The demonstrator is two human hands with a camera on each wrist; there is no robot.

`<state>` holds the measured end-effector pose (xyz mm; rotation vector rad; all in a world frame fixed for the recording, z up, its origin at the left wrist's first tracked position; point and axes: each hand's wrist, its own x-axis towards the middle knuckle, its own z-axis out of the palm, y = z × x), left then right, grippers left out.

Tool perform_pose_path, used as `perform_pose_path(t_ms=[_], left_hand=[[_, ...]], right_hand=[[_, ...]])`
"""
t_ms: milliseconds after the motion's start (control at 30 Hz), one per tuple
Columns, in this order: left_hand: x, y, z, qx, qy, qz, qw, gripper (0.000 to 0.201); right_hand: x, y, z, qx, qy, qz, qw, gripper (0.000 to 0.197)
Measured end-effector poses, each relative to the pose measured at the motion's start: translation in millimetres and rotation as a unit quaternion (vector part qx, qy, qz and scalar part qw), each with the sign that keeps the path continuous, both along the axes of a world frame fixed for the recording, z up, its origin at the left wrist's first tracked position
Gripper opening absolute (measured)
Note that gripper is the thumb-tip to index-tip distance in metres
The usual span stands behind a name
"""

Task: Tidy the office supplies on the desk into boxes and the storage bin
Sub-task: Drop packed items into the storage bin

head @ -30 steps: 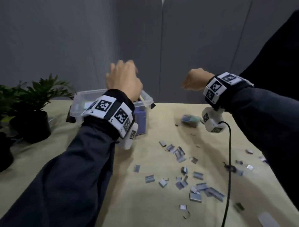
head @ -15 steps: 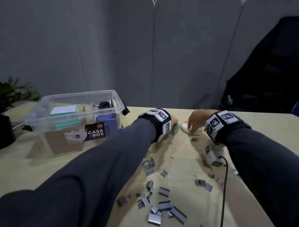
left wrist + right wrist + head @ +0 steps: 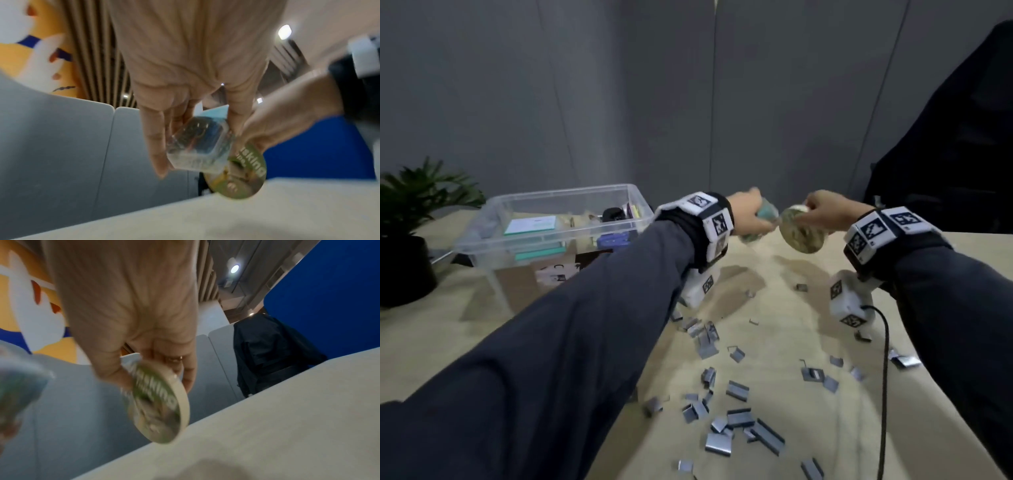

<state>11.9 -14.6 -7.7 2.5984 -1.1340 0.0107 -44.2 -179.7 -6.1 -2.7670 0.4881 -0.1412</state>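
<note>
My left hand (image 3: pixel 751 214) grips a small clear plastic box (image 3: pixel 200 146) with coloured bits inside, raised above the beige desk (image 3: pixel 774 281). Just to its right, my right hand (image 3: pixel 825 212) pinches a round masking tape roll (image 3: pixel 803 233) with a green label (image 3: pixel 158 405), tilted on edge in the air. The two objects nearly touch. A clear storage bin (image 3: pixel 524 240) holding cards, a purple item and other supplies stands at the back left. Several strips of metal staples (image 3: pixel 736 416) lie scattered over the near desk.
A potted plant (image 3: pixel 410 219) stands at the left edge. Grey partition panels (image 3: pixel 619 102) close off the back. A dark jacket (image 3: pixel 955 144) hangs at the right. A black cable (image 3: pixel 885 377) runs from my right wrist down over the desk.
Both hands were down at the desk half a second ago; now they are lifted, the left with the clear box, the right with the tape roll. The view has swung left.
</note>
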Motion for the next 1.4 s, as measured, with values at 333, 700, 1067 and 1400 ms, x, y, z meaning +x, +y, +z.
perform_pose_path(t_ms=[333,700,1067,1400], left_hand=[[-4,151,87,-0.393,0.221,0.116,0.885,0.017],[19,233,36,-0.295,0.357,0.309,0.831,0.016],[20,219,23,0.055,0.091,0.362,0.926,0.039],[26,219,19,0.070,0.072,0.342,0.934,0.037]], right_hand=[[34,113,38,0.144,-0.342,0.011,0.929,0.038],[63,238,9,0.220,-0.365,0.168,0.889,0.023],[79,255,-4,0.198,-0.285,0.164,0.923,0.028],[77,251,-5,0.249,-0.271,0.187,0.911,0.028]])
